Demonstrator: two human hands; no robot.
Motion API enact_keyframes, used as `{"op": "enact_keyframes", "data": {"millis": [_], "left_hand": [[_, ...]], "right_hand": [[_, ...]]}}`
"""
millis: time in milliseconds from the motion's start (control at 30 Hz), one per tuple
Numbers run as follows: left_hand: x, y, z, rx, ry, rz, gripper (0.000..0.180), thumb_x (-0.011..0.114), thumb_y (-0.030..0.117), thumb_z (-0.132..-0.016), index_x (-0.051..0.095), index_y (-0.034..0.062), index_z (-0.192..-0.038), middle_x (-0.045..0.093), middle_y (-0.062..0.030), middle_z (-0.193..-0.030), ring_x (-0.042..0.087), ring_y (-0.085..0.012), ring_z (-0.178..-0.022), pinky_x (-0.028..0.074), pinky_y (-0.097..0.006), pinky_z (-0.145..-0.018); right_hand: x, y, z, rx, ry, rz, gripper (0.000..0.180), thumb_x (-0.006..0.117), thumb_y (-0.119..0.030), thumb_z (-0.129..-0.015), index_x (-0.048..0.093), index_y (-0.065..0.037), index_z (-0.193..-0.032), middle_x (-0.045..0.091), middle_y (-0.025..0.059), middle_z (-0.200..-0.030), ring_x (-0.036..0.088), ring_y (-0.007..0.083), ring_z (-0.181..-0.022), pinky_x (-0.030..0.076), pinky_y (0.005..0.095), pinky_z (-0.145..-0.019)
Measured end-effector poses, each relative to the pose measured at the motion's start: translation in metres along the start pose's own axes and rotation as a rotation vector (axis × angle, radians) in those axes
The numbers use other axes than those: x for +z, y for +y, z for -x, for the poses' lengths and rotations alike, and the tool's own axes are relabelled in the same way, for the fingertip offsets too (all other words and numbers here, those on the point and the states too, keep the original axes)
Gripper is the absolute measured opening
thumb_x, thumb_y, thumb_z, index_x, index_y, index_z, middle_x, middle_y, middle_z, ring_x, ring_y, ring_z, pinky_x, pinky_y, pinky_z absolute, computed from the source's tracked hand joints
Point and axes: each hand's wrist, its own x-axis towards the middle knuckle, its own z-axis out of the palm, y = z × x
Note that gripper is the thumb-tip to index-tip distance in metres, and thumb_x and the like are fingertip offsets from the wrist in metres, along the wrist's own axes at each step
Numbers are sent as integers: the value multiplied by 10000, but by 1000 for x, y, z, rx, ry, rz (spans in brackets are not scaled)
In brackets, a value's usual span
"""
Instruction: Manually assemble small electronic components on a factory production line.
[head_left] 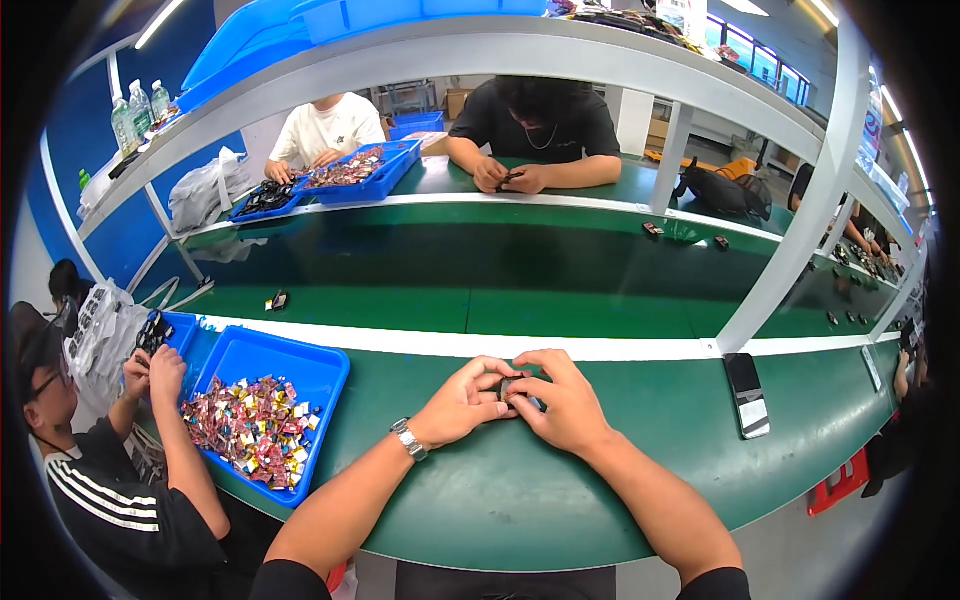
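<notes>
Over the green bench, my left hand [462,405] and my right hand [562,402] meet with bent fingers around a small black casing [508,388]. The fingers cover much of it, so its inside and exact kind do not show. My left thumb and fingers hold it from the left side. From the right, my right thumb and fingertips press on it. A silver watch [408,440] is on my left wrist. To the left stands a blue tray [335,372] with many small red, white and yellow electronic parts [250,430].
A smartphone [747,395] lies on the green bench [640,400] at right. Beyond the white rail [440,343] a green belt [560,310] carries a small part [278,300]. A co-worker [110,490] sits at left; two more work across. A shelf post [790,200] rises at right.
</notes>
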Motion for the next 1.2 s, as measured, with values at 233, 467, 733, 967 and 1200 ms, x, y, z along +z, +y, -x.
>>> {"op": "enact_keyframes", "data": {"millis": [233,467,733,967,1200], "left_hand": [[3,2,4,-39,37,32,296,494,-8,-1008,425,36,-1292,539,-138,-1337,561,-224,-1241,511,-412,-1070],[7,3,4,-88,100,-43,210,431,11,-1042,453,53,-1247,531,-149,-1396,582,-219,-1219,547,-398,-1020],[0,-3,6,-27,127,53,239,462,55,-1042,461,70,-1281,548,-135,-1368,587,-206,-1218,522,-390,-1031],[-4,-6,5,-13,126,90,258,489,58,-1031,459,54,-1287,568,-115,-1315,599,-203,-1196,534,-393,-1010],[0,-3,4,11,125,110,243,511,58,-1026,463,62,-1264,569,-133,-1341,596,-221,-1212,527,-414,-1023]], "right_hand": [[-2,-2,-1,-47,-24,-25,155,767,-42,-766,720,-84,-907,611,82,-1186,581,289,-1113,543,382,-856],[-4,-2,-1,-92,-50,-73,163,767,-43,-767,709,-67,-919,592,88,-1208,569,296,-1137,532,396,-890],[11,-9,2,-47,142,-31,149,771,-22,-754,694,-40,-881,620,98,-1175,607,285,-1075,552,387,-862],[13,-7,3,-78,131,-28,153,773,-28,-748,695,-34,-880,615,100,-1171,609,279,-1065,535,385,-883],[19,-9,5,40,146,-122,151,775,-39,-772,717,-38,-911,601,85,-1206,607,265,-1074,542,372,-898]]}}
